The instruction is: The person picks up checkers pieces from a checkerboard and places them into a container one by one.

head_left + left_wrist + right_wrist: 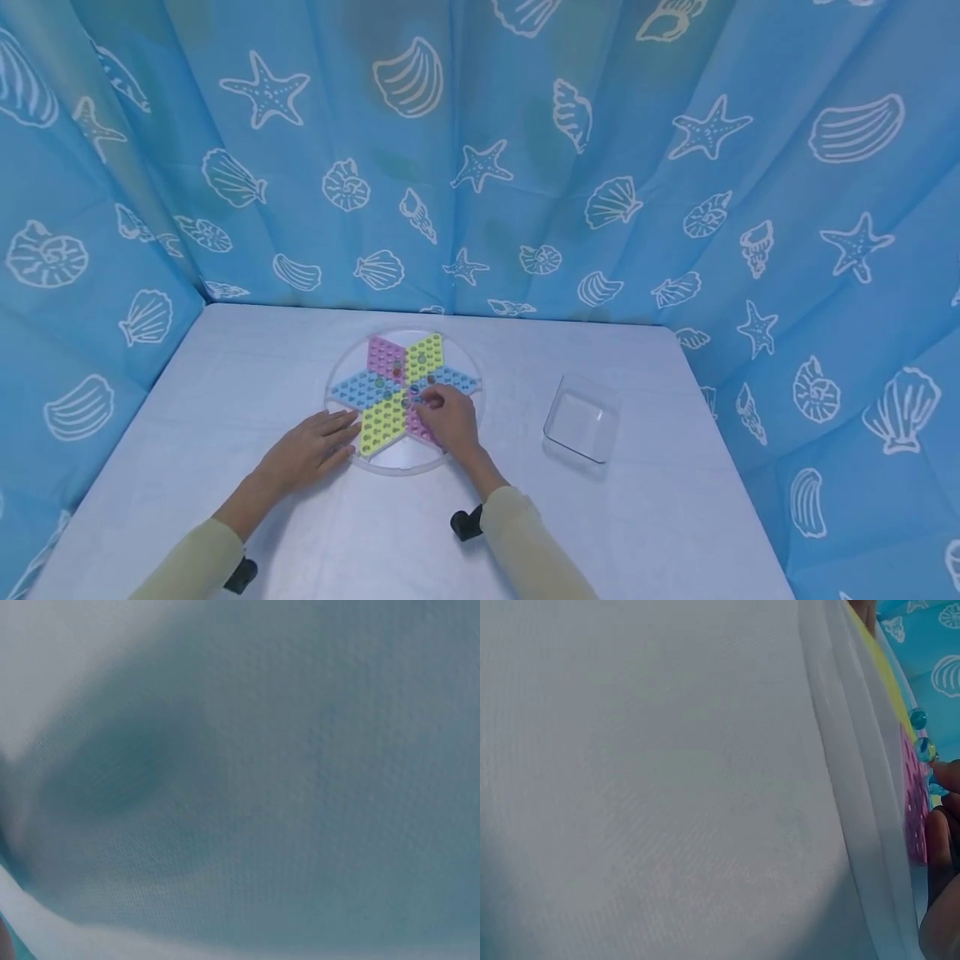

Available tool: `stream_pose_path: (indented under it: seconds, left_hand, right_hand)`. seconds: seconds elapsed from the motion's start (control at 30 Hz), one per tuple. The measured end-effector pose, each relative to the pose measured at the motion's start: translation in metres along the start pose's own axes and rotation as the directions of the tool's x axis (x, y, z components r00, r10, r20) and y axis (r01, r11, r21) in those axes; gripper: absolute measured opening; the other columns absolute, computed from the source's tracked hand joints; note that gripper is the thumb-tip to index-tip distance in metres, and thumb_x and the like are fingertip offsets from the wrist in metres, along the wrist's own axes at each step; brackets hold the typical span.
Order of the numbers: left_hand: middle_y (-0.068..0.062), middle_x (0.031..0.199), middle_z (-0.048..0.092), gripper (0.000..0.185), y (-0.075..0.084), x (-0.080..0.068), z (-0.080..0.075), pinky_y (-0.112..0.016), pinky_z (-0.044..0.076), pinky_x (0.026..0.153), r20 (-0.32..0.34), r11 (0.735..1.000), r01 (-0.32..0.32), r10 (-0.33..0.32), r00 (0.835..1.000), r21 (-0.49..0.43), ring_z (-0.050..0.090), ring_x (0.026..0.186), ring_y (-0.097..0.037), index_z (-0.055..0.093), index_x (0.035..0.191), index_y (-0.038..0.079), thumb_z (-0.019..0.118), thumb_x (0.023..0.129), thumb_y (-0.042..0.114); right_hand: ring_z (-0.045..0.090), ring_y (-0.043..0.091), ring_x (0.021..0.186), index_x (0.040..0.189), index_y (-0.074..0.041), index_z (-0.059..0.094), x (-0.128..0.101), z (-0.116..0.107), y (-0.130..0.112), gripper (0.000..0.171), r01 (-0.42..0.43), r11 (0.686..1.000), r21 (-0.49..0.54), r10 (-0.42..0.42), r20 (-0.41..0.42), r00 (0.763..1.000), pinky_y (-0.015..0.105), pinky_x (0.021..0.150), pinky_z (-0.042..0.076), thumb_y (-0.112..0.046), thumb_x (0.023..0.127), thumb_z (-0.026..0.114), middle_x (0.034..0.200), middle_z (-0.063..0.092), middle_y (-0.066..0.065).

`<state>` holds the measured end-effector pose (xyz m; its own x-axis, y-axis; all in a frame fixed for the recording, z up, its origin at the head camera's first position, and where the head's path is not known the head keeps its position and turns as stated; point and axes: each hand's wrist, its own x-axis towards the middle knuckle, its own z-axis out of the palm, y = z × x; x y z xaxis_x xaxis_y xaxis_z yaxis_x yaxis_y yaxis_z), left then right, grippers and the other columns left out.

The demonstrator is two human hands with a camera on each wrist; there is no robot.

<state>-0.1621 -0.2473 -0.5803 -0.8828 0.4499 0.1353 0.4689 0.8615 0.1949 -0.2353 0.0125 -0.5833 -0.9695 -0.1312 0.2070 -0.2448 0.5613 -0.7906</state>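
— Blue seashell-print curtains [480, 150] wall in a white worktop [225, 392]; what sits at the centre of it?

— A round, clear-rimmed Chinese checkers board [405, 398] with a star of pink, yellow and blue points lies mid-worktop, toward the far edge. A few small marbles [422, 358] rest in its holes, most near the star's middle.

— And the hands?

— The right hand [452, 419] hovers over the near right part of the star, its fingers [433, 402] curled and drawn narrow around a marble at the centre, seemingly pinching it. The right wrist view shows fingertips beside blue marbles [919, 718] on the pink and yellow fields. The left hand [311, 448] lies flat, fingers straight and slightly spread, with the fingertips touching the board's near left rim.

— What lies further out?

— A clear square plastic container [582, 417] stands on the worktop to the right of the board, well apart from it. Pale yellow sleeves [525, 542] cover both forearms. The left wrist view shows only blurred white cloth.
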Motion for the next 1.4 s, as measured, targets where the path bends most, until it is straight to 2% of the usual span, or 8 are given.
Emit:
stream_pose_path:
  seconds: [0.37, 0.57, 0.7, 0.77, 0.9, 1.07, 1.2, 1.4]
  left_hand:
    - [-0.007, 0.149, 0.050, 0.049, -0.001, 0.001, 0.001, -0.052, 0.037, 0.112, 0.013, 1.000, 0.001, -0.001, 1.000, -0.005, 0.045, 0.136, -0.033, 0.059, 0.141, 0.013, 0.061, 0.099, 0.039]
    - [-0.009, 0.146, 0.052, 0.045, -0.002, -0.003, -0.003, -0.052, 0.037, 0.112, 0.011, 1.000, -0.030, 0.030, 0.999, -0.004, 0.048, 0.133, -0.034, 0.061, 0.137, 0.010, 0.062, 0.099, 0.034]
    - [-0.010, 0.146, 0.052, 0.044, -0.001, -0.002, -0.003, -0.052, 0.036, 0.113, 0.007, 0.999, -0.046, 0.046, 0.999, -0.003, 0.048, 0.133, -0.033, 0.060, 0.137, 0.009, 0.061, 0.100, 0.032]
    - [-0.009, 0.146, 0.052, 0.045, -0.001, -0.001, -0.003, -0.051, 0.035, 0.113, 0.013, 0.999, -0.042, 0.042, 0.999, -0.001, 0.048, 0.134, -0.033, 0.060, 0.138, 0.009, 0.060, 0.100, 0.033]
    - [-0.009, 0.146, 0.053, 0.045, 0.000, 0.001, -0.004, -0.052, 0.036, 0.113, -0.002, 0.999, -0.050, 0.050, 0.999, -0.008, 0.049, 0.133, -0.033, 0.061, 0.137, 0.009, 0.061, 0.099, 0.033]
    - [-0.010, 0.144, 0.054, 0.043, 0.000, -0.001, -0.005, -0.053, 0.038, 0.111, -0.030, 0.997, -0.071, 0.071, 0.997, -0.010, 0.050, 0.132, -0.034, 0.063, 0.135, 0.008, 0.062, 0.099, 0.031]
    - [-0.010, 0.146, 0.053, 0.044, 0.000, -0.002, -0.006, -0.053, 0.037, 0.112, -0.003, 0.999, -0.053, 0.053, 0.999, -0.009, 0.048, 0.133, -0.033, 0.061, 0.137, 0.009, 0.060, 0.100, 0.033]
    - [-0.008, 0.148, 0.050, 0.046, 0.001, 0.001, -0.005, -0.053, 0.035, 0.113, 0.031, 0.999, -0.033, 0.033, 0.999, -0.016, 0.046, 0.135, -0.033, 0.058, 0.140, 0.011, 0.057, 0.101, 0.037]
  right_hand:
    - [0.071, 0.015, 0.086, 0.101, -0.007, 0.073, -0.004, -0.015, -0.005, 0.019, -0.136, 0.974, 0.183, 0.137, 0.007, 0.990, 0.027, 0.080, 0.059, -0.016, 0.085, 0.078, 0.093, 0.074, 0.002]
    - [0.072, 0.017, 0.085, 0.100, 0.000, 0.073, -0.006, -0.025, -0.006, 0.018, -0.130, 0.944, 0.305, 0.153, -0.054, 0.987, 0.025, 0.079, 0.059, -0.008, 0.084, 0.078, 0.093, 0.075, 0.007]
    - [0.072, 0.020, 0.090, 0.101, 0.002, 0.071, -0.004, -0.040, -0.007, 0.017, -0.109, 0.921, 0.374, 0.151, -0.086, 0.985, 0.025, 0.081, 0.059, -0.005, 0.086, 0.076, 0.099, 0.074, 0.014]
    - [0.071, 0.022, 0.093, 0.103, 0.003, 0.070, -0.003, -0.051, -0.007, 0.017, -0.111, 0.909, 0.402, 0.154, -0.076, 0.985, 0.025, 0.082, 0.059, -0.004, 0.088, 0.075, 0.103, 0.072, 0.019]
    - [0.069, 0.021, 0.097, 0.108, 0.004, 0.069, -0.003, -0.071, -0.006, 0.021, -0.142, 0.894, 0.424, 0.169, -0.027, 0.985, 0.026, 0.084, 0.058, -0.005, 0.090, 0.074, 0.108, 0.071, 0.020]
    - [0.069, 0.021, 0.097, 0.107, 0.002, 0.069, -0.005, -0.092, -0.003, 0.021, -0.129, 0.895, 0.427, 0.154, -0.025, 0.988, 0.026, 0.084, 0.058, -0.007, 0.090, 0.075, 0.105, 0.071, 0.015]
    - [0.069, 0.020, 0.097, 0.106, -0.004, 0.070, -0.006, -0.110, -0.001, 0.017, -0.112, 0.895, 0.431, 0.139, -0.032, 0.990, 0.026, 0.085, 0.058, -0.009, 0.090, 0.075, 0.102, 0.072, 0.007]
    - [0.069, 0.021, 0.099, 0.108, -0.006, 0.069, -0.006, -0.139, 0.007, 0.018, -0.122, 0.886, 0.447, 0.168, -0.064, 0.984, 0.026, 0.087, 0.058, -0.012, 0.092, 0.074, 0.103, 0.072, 0.007]
